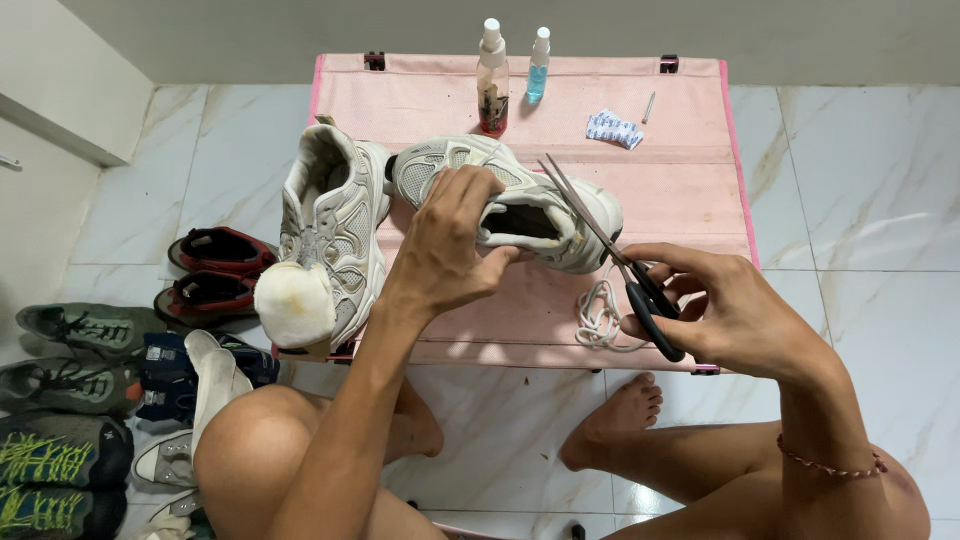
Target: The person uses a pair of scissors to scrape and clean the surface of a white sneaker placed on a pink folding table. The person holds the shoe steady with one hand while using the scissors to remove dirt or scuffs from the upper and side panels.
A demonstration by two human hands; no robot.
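My left hand (455, 240) grips the side of a beige sneaker (545, 205) that lies across a low pink table (690, 190). My right hand (715, 310) holds black-handled scissors (610, 255), blades open and pointing up over the shoe's heel. A coil of white shoelace (598, 318) lies on the table just below the scissors. A second beige sneaker (335, 225) sits to the left with a cream pad (293, 300) at its toe.
Two small spray bottles (492, 75) stand at the table's back edge, with a white crumpled packet (612, 128) to their right. Several shoes and red sandals (215, 270) line the marble floor at left. My bare legs and foot (615, 415) are below the table.
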